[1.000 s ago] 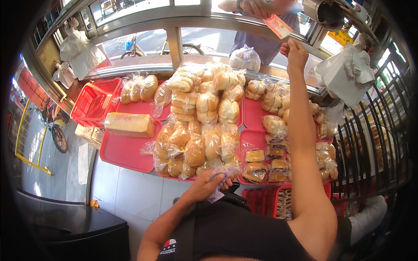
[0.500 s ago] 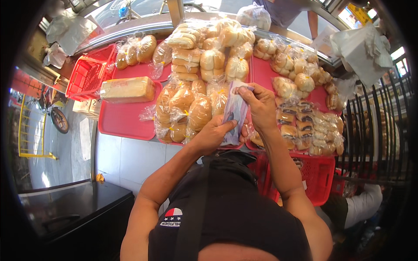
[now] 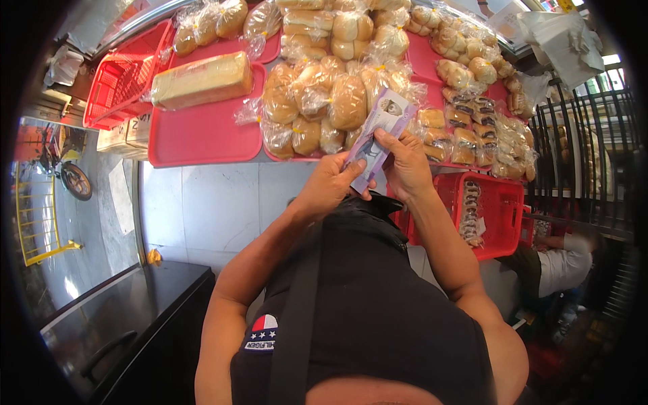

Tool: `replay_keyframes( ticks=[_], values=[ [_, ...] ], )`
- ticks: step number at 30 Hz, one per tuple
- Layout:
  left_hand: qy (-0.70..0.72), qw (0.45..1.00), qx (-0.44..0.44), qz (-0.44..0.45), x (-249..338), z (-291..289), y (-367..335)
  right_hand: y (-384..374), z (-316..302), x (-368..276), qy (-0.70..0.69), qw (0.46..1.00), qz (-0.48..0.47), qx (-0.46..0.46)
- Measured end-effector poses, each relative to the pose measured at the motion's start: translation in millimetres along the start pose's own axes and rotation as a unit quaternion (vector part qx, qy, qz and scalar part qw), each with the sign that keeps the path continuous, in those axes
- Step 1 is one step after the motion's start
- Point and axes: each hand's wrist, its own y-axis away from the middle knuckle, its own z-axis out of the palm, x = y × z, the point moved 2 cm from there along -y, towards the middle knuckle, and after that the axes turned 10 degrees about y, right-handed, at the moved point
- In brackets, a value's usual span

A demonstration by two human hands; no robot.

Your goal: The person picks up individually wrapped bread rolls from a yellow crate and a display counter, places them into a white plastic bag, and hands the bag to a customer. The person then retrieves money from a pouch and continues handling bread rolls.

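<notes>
A purple and white banknote [image 3: 389, 111] is held up in front of my body, tilted with its top leaning right. My left hand [image 3: 327, 181] pinches its lower left part, thumb on the face. My right hand [image 3: 409, 165] grips its right edge, thumb on the front. Whether more notes lie behind it I cannot tell. Just below both hands is a black bag [image 3: 364, 214] at my waist. Beyond them lie clear-bagged bread rolls [image 3: 348, 101], several packs close together.
A wrapped loaf [image 3: 202, 81] lies on a red tray [image 3: 202, 138] at left, beside a red basket [image 3: 111, 101]. Filled pastries [image 3: 464, 147] sit at right above another red crate [image 3: 507, 216]. Black metal bars [image 3: 580, 148] stand far right. A person in a white sleeve [image 3: 565, 266] is at lower right.
The view has tipped down, so the bread sits higher in the picture. The banknote has turned from nearly upright to leaning right, and my right hand has moved down along its edge.
</notes>
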Motion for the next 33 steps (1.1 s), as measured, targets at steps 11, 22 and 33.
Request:
replay_keyframes(
  ticks=[11,22,33],
  values=[
    [-0.447,0.891,-0.054,0.058,13.2,-18.1,62.2,83.2,12.1,-16.0,0.777,0.561,-0.247,-0.146],
    [-0.678,0.685,-0.196,-0.183,-136.8,-0.9,70.4,226.6,-76.2,94.7,0.553,0.811,-0.190,-0.003],
    [-0.729,0.641,-0.203,-0.125,-238.4,79.4,93.6,324.2,-181.1,184.6,0.497,0.840,0.093,-0.196]
  ],
)
